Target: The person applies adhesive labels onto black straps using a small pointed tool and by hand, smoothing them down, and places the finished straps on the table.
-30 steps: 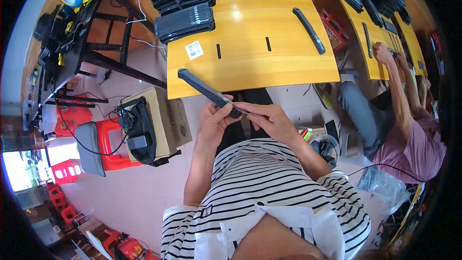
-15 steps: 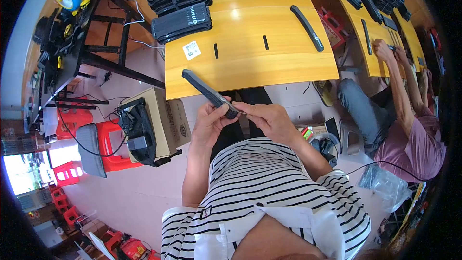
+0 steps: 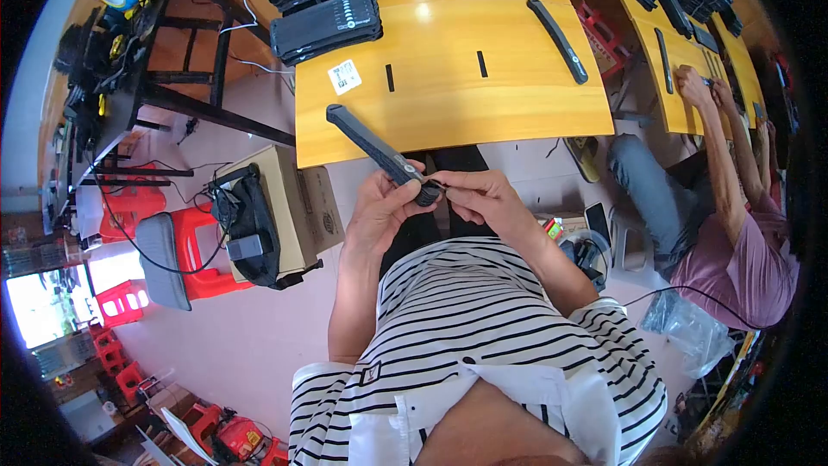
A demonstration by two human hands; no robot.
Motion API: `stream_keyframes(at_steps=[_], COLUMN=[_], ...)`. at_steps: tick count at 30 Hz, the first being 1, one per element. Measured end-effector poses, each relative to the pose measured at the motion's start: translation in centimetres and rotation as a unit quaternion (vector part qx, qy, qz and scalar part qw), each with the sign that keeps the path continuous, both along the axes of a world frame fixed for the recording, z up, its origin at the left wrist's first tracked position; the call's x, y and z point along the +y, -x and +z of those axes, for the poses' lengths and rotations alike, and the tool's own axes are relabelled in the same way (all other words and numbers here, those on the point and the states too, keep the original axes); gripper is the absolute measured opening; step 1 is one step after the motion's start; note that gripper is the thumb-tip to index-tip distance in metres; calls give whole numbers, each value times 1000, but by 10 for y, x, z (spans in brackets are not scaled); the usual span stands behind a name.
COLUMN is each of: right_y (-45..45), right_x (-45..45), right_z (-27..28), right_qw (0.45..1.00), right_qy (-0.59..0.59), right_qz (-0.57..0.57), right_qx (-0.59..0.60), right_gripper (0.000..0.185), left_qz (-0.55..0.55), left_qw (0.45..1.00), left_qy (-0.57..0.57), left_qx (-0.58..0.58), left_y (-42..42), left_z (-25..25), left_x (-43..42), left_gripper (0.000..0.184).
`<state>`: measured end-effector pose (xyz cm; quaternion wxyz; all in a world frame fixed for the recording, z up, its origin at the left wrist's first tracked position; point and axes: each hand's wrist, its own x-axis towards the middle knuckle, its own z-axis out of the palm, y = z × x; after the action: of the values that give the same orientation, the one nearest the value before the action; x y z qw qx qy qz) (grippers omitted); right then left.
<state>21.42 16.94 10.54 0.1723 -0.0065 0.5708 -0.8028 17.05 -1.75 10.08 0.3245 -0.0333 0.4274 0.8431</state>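
My left hand is closed round the near end of a long dark grey strap with a small pale round mark on it. The strap slants up to the left, and its far end reaches over the table's front edge. My right hand is closed in a pinch right beside the strap's thick black near end. Something thin shows at those fingertips, too small to make out. A similar dark strap lies on the right of the yellow table.
Stacks of black fabric pieces stand at the table's back left, near a white label. A cardboard box and red stool are on the left. A co-worker sits at another table on the right.
My right fingertips have shifted slightly at the strap's near end, which is now turned a little more toward them. My left hand keeps its hold. The view has tilted slightly.
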Motion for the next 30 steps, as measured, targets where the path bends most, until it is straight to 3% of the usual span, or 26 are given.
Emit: stream_keyframes(at_steps=[2, 4, 5, 7, 11, 13, 17, 23, 25, 27, 29, 30], right_y=[-3, -7, -7, -7, -9, -10, -8, -3, 11, 7, 3, 3], right_x=[-1, -9, -10, -12, -18, -18, -17, -18, -6, -1, -4, 0], right_z=[0, -3, -2, -1, -6, -1, 6, -5, -20, -15, -11, -5], right_qw=[1000, 983, 983, 875, 880, 857, 852, 887, 891, 900, 940, 940], right_qy=[17, -146, -147, -361, -356, -419, -406, -379, -344, -338, -205, -208], right_qz=[5, -72, -71, -143, -157, -133, -121, -144, -235, -218, -211, -209], right_qx=[-18, 87, 89, 291, 272, 268, 308, 220, 178, 168, 172, 172], right_gripper=[28, 29, 29, 33, 36, 36, 36, 29, 26, 25, 30, 30], left_qz=[-5, -15, -14, -7, 10, 9, 15, 10, -94, -76, 7, 17], left_qw=[1000, 1000, 1000, 1000, 999, 1000, 1000, 999, 994, 996, 998, 998], left_qy=[-2, 7, 6, 15, 27, 12, 7, 40, 53, 52, 49, 49], left_qx=[0, 5, 6, 18, 26, 7, 7, 10, -17, -9, -44, -39], left_y=[-1, 1, 1, 0, -3, -2, -1, -7, -21, -24, -13, -12], left_z=[-2, -4, -2, 2, -1, 0, 7, 8, 15, 9, 1, 1], left_x=[0, 0, 0, 2, 1, -1, 0, 7, 10, 13, 10, 10], left_gripper=[25, 25, 25, 25, 25, 24, 22, 23, 23, 22, 22, 22])
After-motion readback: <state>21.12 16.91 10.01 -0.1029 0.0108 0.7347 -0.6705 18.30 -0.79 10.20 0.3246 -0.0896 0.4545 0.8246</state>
